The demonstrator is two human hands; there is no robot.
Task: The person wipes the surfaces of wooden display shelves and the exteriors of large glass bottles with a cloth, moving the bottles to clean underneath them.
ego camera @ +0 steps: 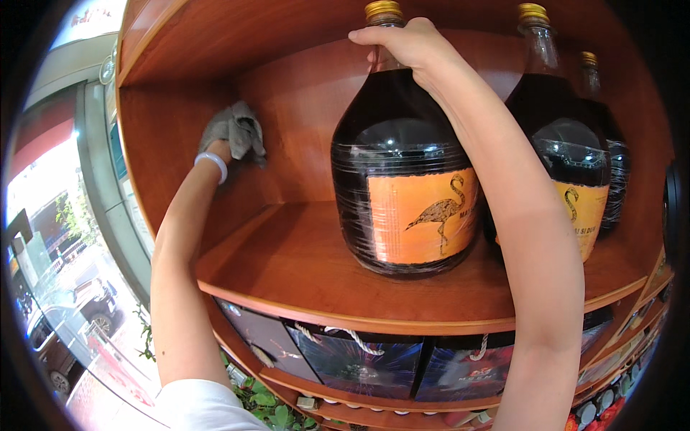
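Note:
My left hand, with a pale bangle at its wrist, is mostly covered by a grey cloth that it holds near the back left corner of a wooden shelf. My right hand is closed round the neck of a large dark glass bottle, just under its gold cap. This bottle has clear film around it and an orange label with a flamingo, and it is upright on the shelf. Behind my right forearm stands a similar big bottle, partly hidden.
A smaller-looking dark bottle stands at the back right. Gift bags with rope handles fill the shelf below. Green leaves show at the lower left. A glass front on the left gives onto a street with parked cars.

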